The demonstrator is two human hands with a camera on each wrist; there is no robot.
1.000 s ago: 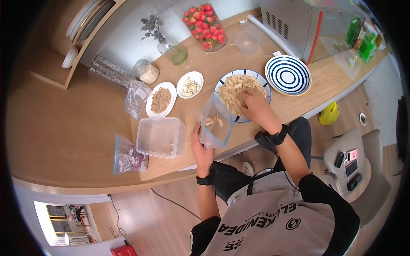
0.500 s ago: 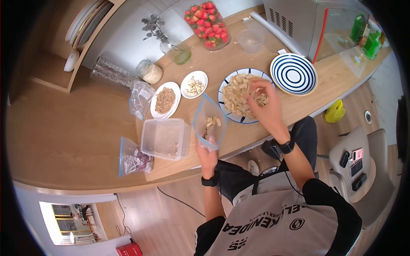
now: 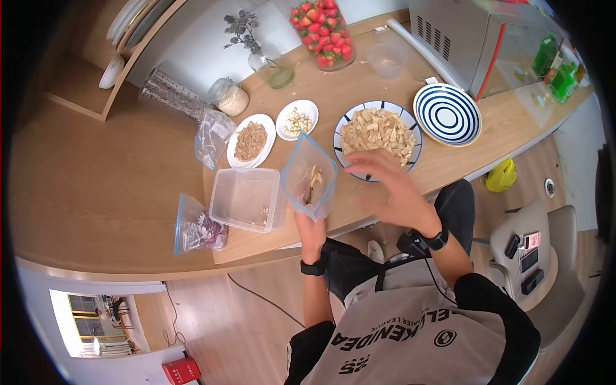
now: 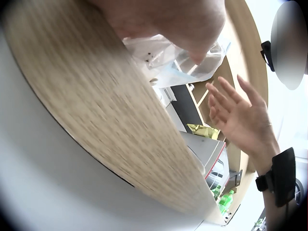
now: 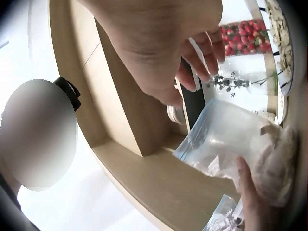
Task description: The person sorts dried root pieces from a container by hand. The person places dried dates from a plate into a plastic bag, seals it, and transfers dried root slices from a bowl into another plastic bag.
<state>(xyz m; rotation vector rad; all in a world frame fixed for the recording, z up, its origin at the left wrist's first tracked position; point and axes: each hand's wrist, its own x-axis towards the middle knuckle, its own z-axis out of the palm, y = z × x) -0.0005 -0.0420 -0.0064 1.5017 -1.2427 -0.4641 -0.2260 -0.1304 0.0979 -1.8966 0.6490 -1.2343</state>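
A clear zip bag point(image 3: 309, 157) with a blue-edged mouth stands wide at the top, a few pale tan dried pieces point(image 3: 314, 176) lying inside. My left hand point(image 3: 311, 231) grips its lower part from below; in the right wrist view the left thumb point(image 5: 246, 178) lies along the plastic. Between the bag and a blue-rimmed plate point(image 3: 338, 142) hangs my right hand point(image 3: 401, 192), fingers spread and holding nothing. The left wrist view shows that right palm point(image 4: 243, 125) empty too. Pale dried chunks point(image 3: 378, 131) are heaped on the plate.
Left of the bag stand a clear plastic box point(image 3: 244, 192), a bag of purplish pieces point(image 3: 205, 232), a dish of brown pieces point(image 3: 250, 141) and one of small cream pieces point(image 3: 297, 120). A striped plate point(image 3: 447, 114), strawberry container point(image 3: 324, 35), glass vase point(image 3: 276, 70) and microwave point(image 3: 449, 45) are behind.
My right hand has left the heap on the plate, crossed toward the bag and spread its fingers. The bag in my left hand has turned its mouth more upright.
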